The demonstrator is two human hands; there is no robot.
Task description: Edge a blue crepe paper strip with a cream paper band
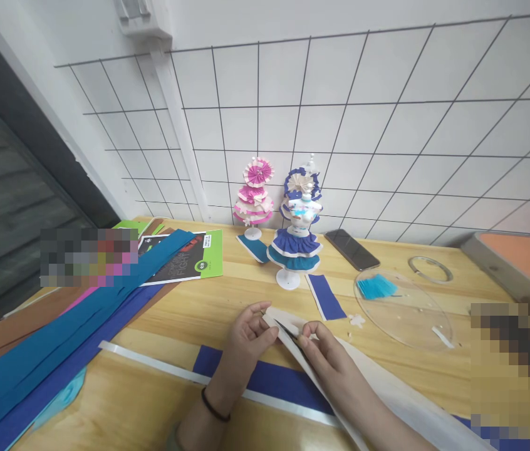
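A long white paper sheet (387, 382) runs from the middle of the table toward the lower right, with a narrow white strip (314, 374) along its near side. My left hand (249, 335) is closed, pinching the far end of the paper between thumb and fingers. Between sheet and strip shows a thin dark blade-like tool (286, 327); its full shape is hidden. My right hand (328, 360) is closed around the tool's near end, against the paper. Under both hands lies a dark blue paper strip (288, 385) with a white edge.
Behind stand a blue ruffled dress form (296, 247) and a pink one (254, 200). Long coloured paper strips (105, 294) cover the left side, beside a booklet (180, 260). Rightward are a phone (353, 249), a clear round plate (415, 313) and a tape ring (431, 269).
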